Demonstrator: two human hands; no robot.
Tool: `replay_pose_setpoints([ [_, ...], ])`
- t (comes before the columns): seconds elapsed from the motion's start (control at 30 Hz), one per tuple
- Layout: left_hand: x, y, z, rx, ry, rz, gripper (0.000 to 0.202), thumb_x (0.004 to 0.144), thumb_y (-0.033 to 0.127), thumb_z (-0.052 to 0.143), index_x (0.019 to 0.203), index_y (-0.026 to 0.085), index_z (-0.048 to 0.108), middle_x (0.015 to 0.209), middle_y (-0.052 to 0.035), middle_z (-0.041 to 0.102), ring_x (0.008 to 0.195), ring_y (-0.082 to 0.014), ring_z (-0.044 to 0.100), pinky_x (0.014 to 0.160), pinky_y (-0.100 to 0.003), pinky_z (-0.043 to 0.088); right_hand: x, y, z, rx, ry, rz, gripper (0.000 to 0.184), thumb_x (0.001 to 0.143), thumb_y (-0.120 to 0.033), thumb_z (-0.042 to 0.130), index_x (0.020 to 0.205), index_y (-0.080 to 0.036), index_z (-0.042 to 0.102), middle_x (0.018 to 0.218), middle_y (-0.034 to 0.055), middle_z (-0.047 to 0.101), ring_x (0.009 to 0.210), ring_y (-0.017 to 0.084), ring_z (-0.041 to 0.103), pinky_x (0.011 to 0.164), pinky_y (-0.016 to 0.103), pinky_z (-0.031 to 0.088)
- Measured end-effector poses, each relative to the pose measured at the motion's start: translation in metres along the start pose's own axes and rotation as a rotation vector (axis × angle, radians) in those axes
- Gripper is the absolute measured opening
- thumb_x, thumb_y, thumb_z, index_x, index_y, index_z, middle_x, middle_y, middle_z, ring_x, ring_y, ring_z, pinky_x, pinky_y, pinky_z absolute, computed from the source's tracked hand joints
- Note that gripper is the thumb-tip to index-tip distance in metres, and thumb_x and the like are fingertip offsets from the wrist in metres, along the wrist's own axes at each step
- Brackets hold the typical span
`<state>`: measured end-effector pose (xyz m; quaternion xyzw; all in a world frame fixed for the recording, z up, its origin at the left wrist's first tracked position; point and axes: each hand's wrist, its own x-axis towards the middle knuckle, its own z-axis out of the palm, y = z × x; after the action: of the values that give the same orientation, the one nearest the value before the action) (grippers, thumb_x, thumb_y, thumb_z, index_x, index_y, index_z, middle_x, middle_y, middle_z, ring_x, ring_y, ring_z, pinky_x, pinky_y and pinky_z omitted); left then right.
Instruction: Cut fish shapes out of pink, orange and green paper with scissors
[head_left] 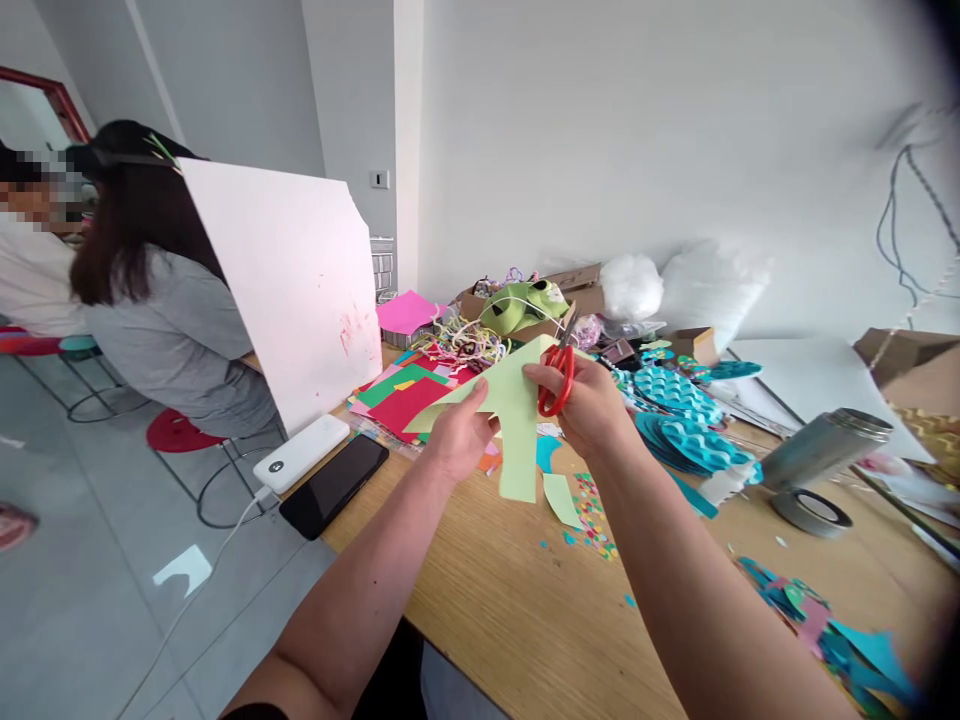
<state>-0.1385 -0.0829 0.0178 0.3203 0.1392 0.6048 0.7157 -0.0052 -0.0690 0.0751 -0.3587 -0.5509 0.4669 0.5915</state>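
Note:
My left hand (459, 437) pinches the left edge of a light green paper sheet (516, 420), held up above the wooden table (517, 600). In my right hand (592, 405) are red-handled scissors (557, 380), fingers through the loops, blades pointing up and away into the sheet's top edge. A narrow strip of the green paper hangs down toward the table. A small green offcut (561, 498) lies on the table just below, beside scattered confetti-like scraps (592, 520).
A black phone (334, 485) and white power bank (301, 452) lie at the table's left corner. Coloured paper sheets (401, 395), teal scalloped cutouts (675, 415), a metal flask (821, 450), a tape roll (811, 512) and boxes crowd the back. A person in grey (169, 320) sits left behind a white board (292, 290).

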Motion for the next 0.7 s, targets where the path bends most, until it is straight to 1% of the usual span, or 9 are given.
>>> replay_pose_setpoints([
  [0.07,0.003,-0.002,0.004,-0.031,0.017,-0.009,0.034,0.087,0.035,0.06,0.113,0.014,0.065,0.109,-0.0112,0.07,0.109,-0.024,0.062,0.095,-0.036,0.046,-0.005,0.002,-0.007,-0.083,0.004,-0.024,0.033,0.061,-0.038,0.083,0.064,-0.017,0.058,0.053,-0.0044,0.054,0.048,0.009,0.047,0.044,0.021,0.036],
  [0.13,0.007,-0.004,0.006,-0.063,0.015,0.002,0.038,0.089,0.035,0.056,0.121,0.015,0.061,0.112,-0.0111,0.069,0.11,-0.0238,0.062,0.097,-0.037,0.046,-0.013,0.006,-0.017,-0.167,0.015,-0.021,0.036,0.065,-0.047,0.08,0.07,-0.017,0.061,0.061,-0.0005,0.061,0.053,0.012,0.054,0.048,0.023,0.041],
  [0.23,0.011,-0.003,0.007,-0.093,-0.002,0.008,0.045,0.092,0.038,0.052,0.13,0.015,0.054,0.117,-0.0125,0.067,0.111,-0.0248,0.062,0.097,-0.038,0.046,-0.032,0.018,-0.033,-0.244,0.035,0.056,0.043,0.066,-0.055,0.078,0.077,-0.016,0.062,0.073,0.0048,0.067,0.065,0.017,0.062,0.057,0.027,0.047],
  [0.3,0.013,-0.003,0.008,-0.097,-0.03,-0.007,0.049,0.093,0.042,0.048,0.133,0.013,0.051,0.117,-0.0144,0.066,0.11,-0.0261,0.062,0.097,-0.039,0.046,-0.045,0.031,-0.04,-0.266,0.038,0.112,0.046,0.061,-0.054,0.081,0.077,-0.016,0.062,0.074,0.0052,0.068,0.069,0.019,0.062,0.061,0.029,0.047],
  [0.4,0.015,-0.007,0.009,-0.079,-0.067,-0.047,0.053,0.094,0.047,0.043,0.134,0.013,0.05,0.117,-0.0153,0.066,0.109,-0.0275,0.063,0.096,-0.042,0.047,-0.059,0.05,-0.044,-0.173,0.059,0.143,0.047,0.054,-0.05,0.086,0.076,-0.017,0.06,0.075,0.0026,0.066,0.069,0.017,0.06,0.064,0.029,0.047],
  [0.5,0.015,-0.014,0.009,-0.056,-0.063,-0.098,0.055,0.093,0.05,0.043,0.134,0.014,0.05,0.114,-0.0151,0.067,0.105,-0.0281,0.064,0.093,-0.043,0.048,-0.066,0.062,-0.044,-0.079,0.145,0.135,0.049,0.05,-0.045,0.088,0.077,-0.018,0.058,0.071,-0.0006,0.062,0.065,0.015,0.056,0.061,0.027,0.045],
  [0.57,0.016,-0.02,0.006,-0.041,-0.05,-0.115,0.055,0.091,0.051,0.046,0.131,0.013,0.052,0.112,-0.0156,0.068,0.104,-0.0284,0.065,0.091,-0.043,0.05,-0.07,0.065,-0.044,-0.06,0.188,0.137,0.048,0.05,-0.044,0.088,0.076,-0.018,0.057,0.068,-0.0019,0.059,0.061,0.014,0.054,0.057,0.025,0.043],
  [0.7,0.018,-0.03,-0.008,0.034,0.026,-0.078,0.049,0.083,0.048,0.062,0.116,0.013,0.061,0.104,-0.0153,0.07,0.099,-0.0282,0.067,0.084,-0.04,0.053,-0.08,0.066,-0.047,-0.114,0.187,0.136,0.043,0.055,-0.043,0.086,0.075,-0.019,0.057,0.069,-0.0014,0.059,0.06,0.014,0.053,0.056,0.025,0.043],
])
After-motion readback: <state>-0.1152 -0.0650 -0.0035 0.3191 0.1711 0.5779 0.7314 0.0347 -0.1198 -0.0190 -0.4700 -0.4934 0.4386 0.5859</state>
